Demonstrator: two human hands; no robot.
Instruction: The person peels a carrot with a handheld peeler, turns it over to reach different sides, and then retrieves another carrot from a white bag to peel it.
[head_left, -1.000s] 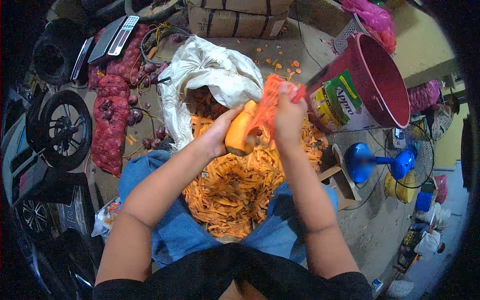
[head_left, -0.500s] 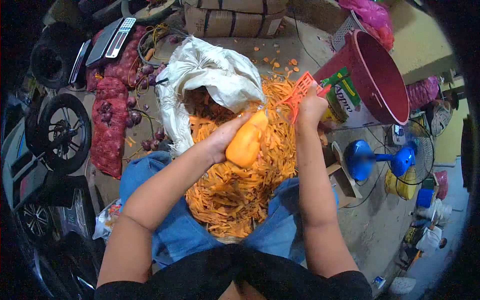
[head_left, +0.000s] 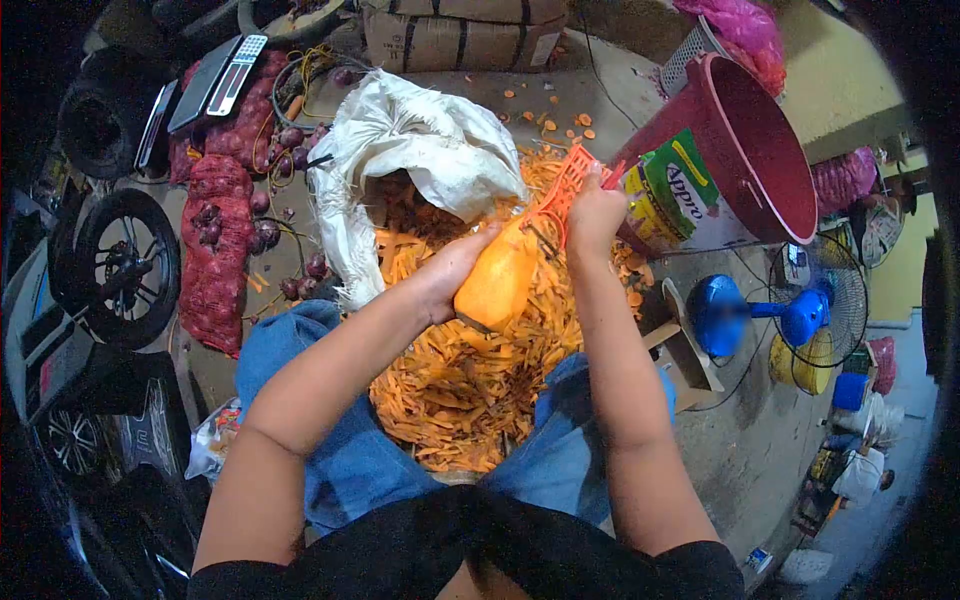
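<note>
My left hand (head_left: pixel 455 275) is closed around the side of a thick orange carrot (head_left: pixel 497 287), its surface mostly bare of skin. In my right hand (head_left: pixel 598 215) is a red-orange plastic peeler (head_left: pixel 572 182) with a slotted body. The peeler's lower end reaches the upper part of the carrot; whether its blade touches cannot be made out. Under both hands spreads a heap of orange peel strips (head_left: pixel 450 400), lying between the knees. A white woven sack (head_left: pixel 400 125) lies with its mouth toward the heap, dark orange pieces inside.
A tilted dark red bucket (head_left: pixel 690 150) stands to the right, with a blue fan (head_left: pixel 720 315) below it. Red net bags of onions (head_left: pixel 215 240) lie on the left, near a scale (head_left: pixel 220 85) and a wheel (head_left: pixel 128 262). Cardboard boxes (head_left: pixel 465 40) sit at the back.
My right hand has moved left and slightly down with the peeler, closer to the carrot. The carrot has turned a little in my left hand and shows a dark spot at its lower end.
</note>
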